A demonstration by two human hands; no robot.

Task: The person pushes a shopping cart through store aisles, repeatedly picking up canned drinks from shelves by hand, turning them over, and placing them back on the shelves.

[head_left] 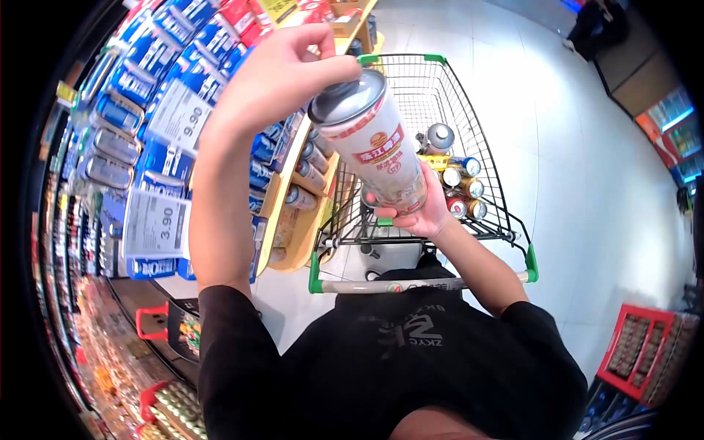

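Observation:
A large white beer can [385, 158] with a red label is held tilted over the shopping cart. My right hand [422, 205] is wrapped round its lower end from below. My left hand [293, 70] is at its grey top, the thumb on the dark cap and the other fingers curled, partly hidden from view. In the cart basket [480, 125] stands another large can with a silver top [440, 137]. Several smaller cans [469, 187] sit beside it, with a yellow package [436, 161] among them.
A grey cart handle [359, 287] with green ends crosses just before my body. Wooden shelves [293, 220] with cans are close on the left, beside stacked blue packs [158, 165] and price signs [165, 224]. A red crate [634, 345] stands at right.

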